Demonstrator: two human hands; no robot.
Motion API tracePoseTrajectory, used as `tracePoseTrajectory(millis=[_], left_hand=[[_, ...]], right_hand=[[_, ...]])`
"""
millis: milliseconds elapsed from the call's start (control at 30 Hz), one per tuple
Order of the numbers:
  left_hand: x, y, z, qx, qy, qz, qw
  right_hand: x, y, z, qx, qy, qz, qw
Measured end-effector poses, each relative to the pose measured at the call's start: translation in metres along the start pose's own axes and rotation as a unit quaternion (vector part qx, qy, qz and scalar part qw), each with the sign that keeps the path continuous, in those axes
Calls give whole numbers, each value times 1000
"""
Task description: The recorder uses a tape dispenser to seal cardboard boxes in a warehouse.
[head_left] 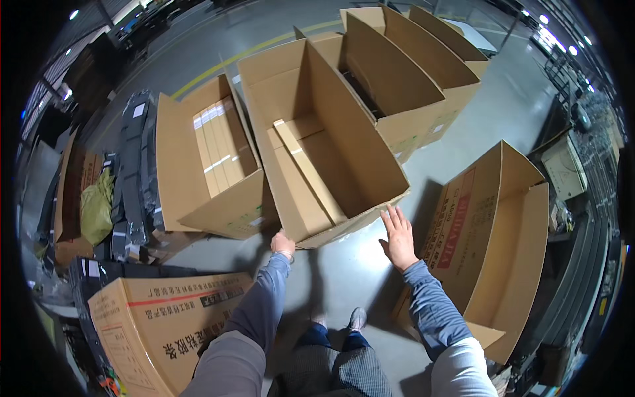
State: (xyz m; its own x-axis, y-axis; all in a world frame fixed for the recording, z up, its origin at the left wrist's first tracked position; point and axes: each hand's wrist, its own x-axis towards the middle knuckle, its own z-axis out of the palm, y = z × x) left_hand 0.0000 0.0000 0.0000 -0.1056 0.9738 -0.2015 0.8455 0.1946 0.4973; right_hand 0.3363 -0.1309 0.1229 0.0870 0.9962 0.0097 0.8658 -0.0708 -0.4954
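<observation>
An open cardboard box (pixel 344 149) stands in front of me with a long flat tan strip (pixel 307 169) lying inside it. At the box's near left corner, my left hand (pixel 283 243) is closed on the edge. My right hand (pixel 399 239) lies against the near right part of its rim with the fingers stretched out, open and holding nothing. Left of this box is another open box (pixel 218 215) with several bundled tan strips (pixel 218 145) in it.
More open cardboard boxes (pixel 407 73) stand at the far right. A printed box (pixel 456 218) is beside my right arm, another (pixel 165 331) at my lower left. Dark wrapped bundles (pixel 135 172) and a green sack (pixel 97 208) sit at the left.
</observation>
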Motion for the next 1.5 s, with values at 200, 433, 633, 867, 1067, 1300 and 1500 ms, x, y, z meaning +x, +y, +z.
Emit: tracePoseTrajectory(millis=[200, 433, 633, 867, 1067, 1300, 1500], left_hand=[[-123, -27, -4, -45, -74, 26, 996], [-243, -68, 6, -11, -88, -4, 996], [-291, -154, 47, -71, -118, 55, 989], [-452, -184, 14, -140, -198, -25, 970], [-580, -316, -1, -58, -164, 34, 984], [-771, -340, -63, -92, -211, 110, 967], [-816, -392, -73, -368, -485, 6, 793]], right_hand=[[-61, 25, 25, -185, -45, -14, 982], [-204, 26, 63, -190, 26, 34, 981], [-298, -39, 61, -143, 99, -9, 985], [-468, -138, 128, -162, 0, -11, 987], [-603, -191, 167, -107, -61, -12, 992], [-750, -238, 199, -81, -177, 125, 973], [-929, -268, 206, -104, -81, 230, 964]])
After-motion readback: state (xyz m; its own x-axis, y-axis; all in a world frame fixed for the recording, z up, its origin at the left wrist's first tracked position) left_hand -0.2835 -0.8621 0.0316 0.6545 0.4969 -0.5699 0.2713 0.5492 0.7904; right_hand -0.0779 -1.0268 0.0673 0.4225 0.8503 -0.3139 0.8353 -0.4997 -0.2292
